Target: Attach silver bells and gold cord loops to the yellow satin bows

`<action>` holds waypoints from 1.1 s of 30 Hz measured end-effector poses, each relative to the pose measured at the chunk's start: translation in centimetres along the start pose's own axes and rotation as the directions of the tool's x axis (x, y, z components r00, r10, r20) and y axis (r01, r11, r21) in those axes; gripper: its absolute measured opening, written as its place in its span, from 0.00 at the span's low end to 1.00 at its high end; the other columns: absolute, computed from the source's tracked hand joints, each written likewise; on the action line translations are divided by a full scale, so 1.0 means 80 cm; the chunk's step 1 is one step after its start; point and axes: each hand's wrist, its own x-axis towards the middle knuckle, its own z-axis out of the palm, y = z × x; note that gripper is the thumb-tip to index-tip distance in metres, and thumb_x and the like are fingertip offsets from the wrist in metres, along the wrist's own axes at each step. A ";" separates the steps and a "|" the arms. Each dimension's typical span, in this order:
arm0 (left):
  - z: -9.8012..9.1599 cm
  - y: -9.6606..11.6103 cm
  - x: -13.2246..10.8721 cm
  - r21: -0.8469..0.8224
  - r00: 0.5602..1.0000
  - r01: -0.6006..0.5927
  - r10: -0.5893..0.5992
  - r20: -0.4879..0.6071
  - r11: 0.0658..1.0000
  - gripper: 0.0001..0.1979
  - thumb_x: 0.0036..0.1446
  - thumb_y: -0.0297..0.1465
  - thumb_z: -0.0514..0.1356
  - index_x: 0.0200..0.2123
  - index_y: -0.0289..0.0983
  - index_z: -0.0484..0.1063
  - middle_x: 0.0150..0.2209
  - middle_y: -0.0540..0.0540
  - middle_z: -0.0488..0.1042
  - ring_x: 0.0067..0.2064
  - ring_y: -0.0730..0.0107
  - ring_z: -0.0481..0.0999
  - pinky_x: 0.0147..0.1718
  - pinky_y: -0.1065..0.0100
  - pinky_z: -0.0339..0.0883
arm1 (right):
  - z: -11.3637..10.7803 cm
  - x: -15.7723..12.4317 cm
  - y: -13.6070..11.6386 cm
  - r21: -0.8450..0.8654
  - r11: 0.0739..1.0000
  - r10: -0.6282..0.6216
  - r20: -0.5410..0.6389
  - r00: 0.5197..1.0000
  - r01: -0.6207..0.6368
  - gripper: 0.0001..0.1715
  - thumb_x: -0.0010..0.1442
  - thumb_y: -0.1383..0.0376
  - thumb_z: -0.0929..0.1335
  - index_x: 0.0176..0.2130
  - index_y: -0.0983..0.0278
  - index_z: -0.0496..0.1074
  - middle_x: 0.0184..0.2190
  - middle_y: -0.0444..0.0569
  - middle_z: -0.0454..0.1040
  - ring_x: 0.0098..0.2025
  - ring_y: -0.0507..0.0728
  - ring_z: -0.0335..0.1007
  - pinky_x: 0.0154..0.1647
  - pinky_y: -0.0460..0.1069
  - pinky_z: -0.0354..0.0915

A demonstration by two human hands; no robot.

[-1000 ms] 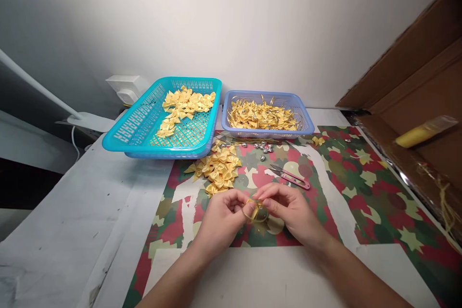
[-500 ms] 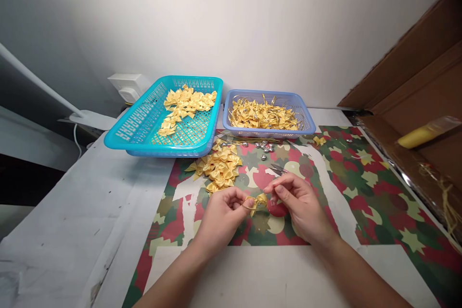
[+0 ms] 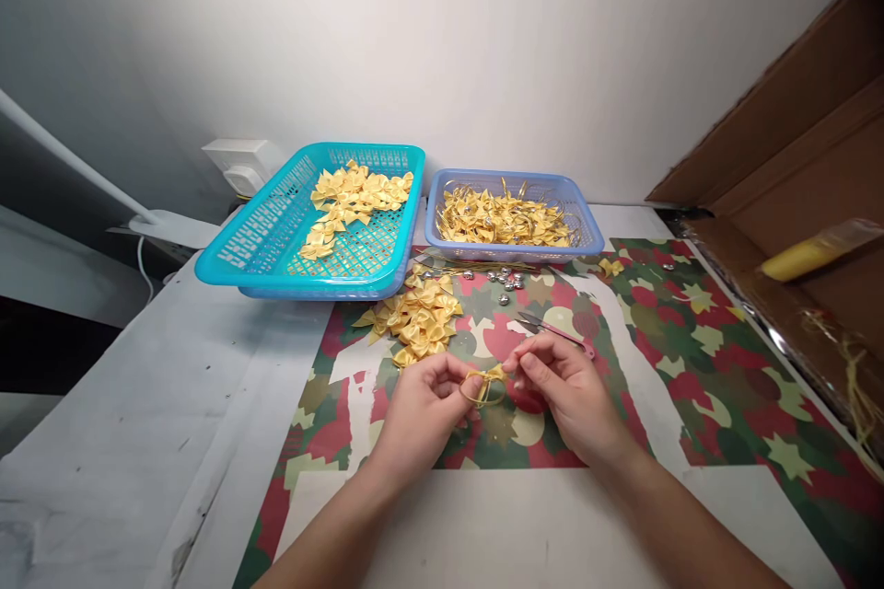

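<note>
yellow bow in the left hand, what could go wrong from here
The left hand pinches the yellow bow and the gold loop, so they might slip free. The silver balls sit loose and could roll if knocked. The snips lie just beyond the right hand with bare blades, so a careless reach might nick it.

this looks like a small craft corner — a table point(image 3: 227, 368) set against a pale wall point(image 3: 442, 37), with a heap of yellow bows point(image 3: 423, 317), little silver bells point(image 3: 509, 285) and thread snips point(image 3: 539, 323) laid out on it, and a teal basket point(image 3: 310, 282) and a blue basket point(image 3: 515, 250) of bows behind — home or small workshop, can't tell.
</note>
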 end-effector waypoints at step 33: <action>0.001 -0.003 0.004 -0.026 0.999 0.022 -0.021 0.041 0.999 0.17 0.49 0.42 0.65 0.27 0.35 0.66 0.20 0.52 0.73 0.13 0.83 0.62 0.13 0.79 0.50 | 0.007 -0.009 -0.010 -0.204 0.969 -0.146 -0.034 0.989 0.137 0.09 0.63 0.57 0.68 0.35 0.59 0.73 0.39 0.47 0.70 0.31 0.50 0.68 0.25 0.44 0.65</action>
